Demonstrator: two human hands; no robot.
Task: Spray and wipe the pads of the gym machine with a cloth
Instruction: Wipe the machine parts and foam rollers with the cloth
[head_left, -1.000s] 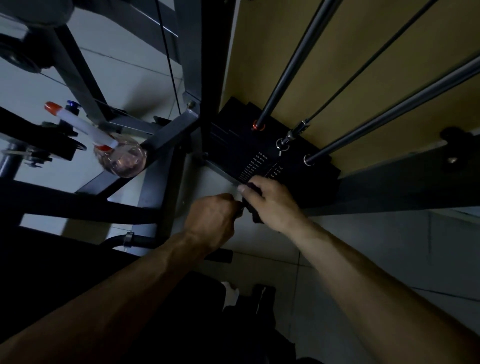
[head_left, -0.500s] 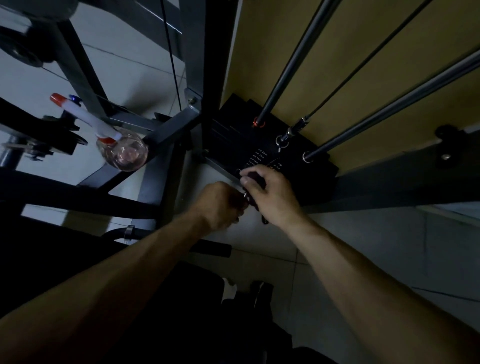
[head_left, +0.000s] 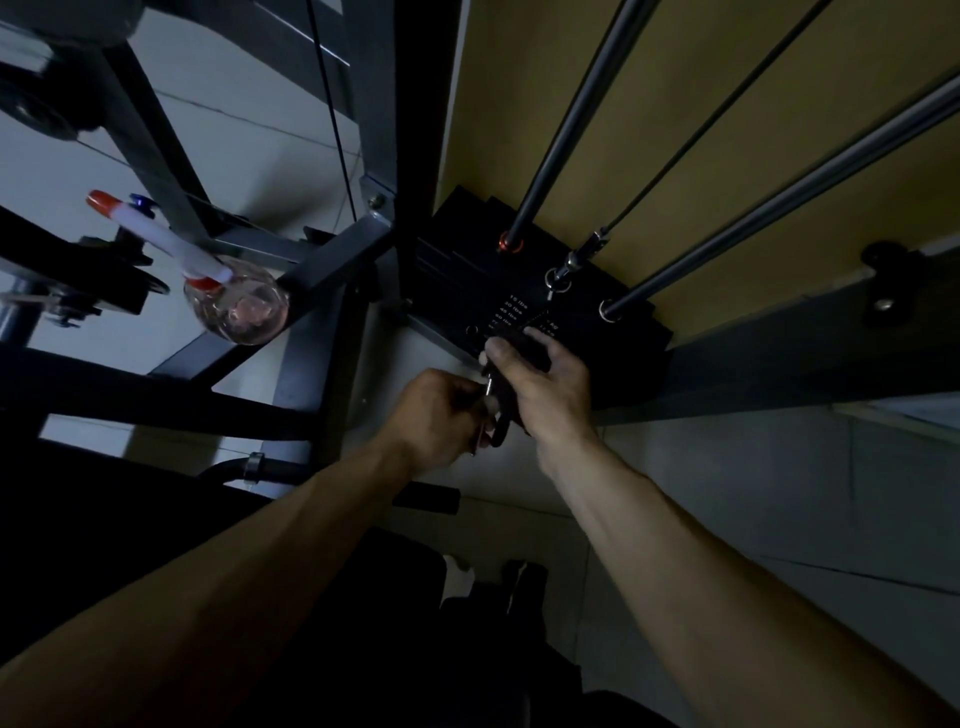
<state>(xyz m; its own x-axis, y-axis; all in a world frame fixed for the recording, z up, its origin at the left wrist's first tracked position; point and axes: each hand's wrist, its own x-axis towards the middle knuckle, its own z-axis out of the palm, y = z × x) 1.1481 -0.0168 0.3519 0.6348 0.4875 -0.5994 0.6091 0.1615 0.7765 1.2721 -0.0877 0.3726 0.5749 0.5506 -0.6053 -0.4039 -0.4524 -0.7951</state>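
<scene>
Fingers (head_left: 506, 354) of right hand (head_left: 551, 388) gripping dark cloth (head_left: 500, 428), spray bottle (head_left: 200, 267) holding pinkish liquid (head_left: 247, 318)

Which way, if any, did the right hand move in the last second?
Yes. The right hand crept up the weight stack toward the red ring, reaching the labels.

Two hands, left hand (head_left: 434, 415) and right hand (head_left: 545, 384), were counted. One spray bottle (head_left: 234, 309) and two guide rods (head_left: 570, 130) (head_left: 779, 204) were seen.

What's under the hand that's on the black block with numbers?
The right hand covers the lower weight labels on the black weight stack; only the top few show. It grips a dark object, too dim to identify.
</scene>
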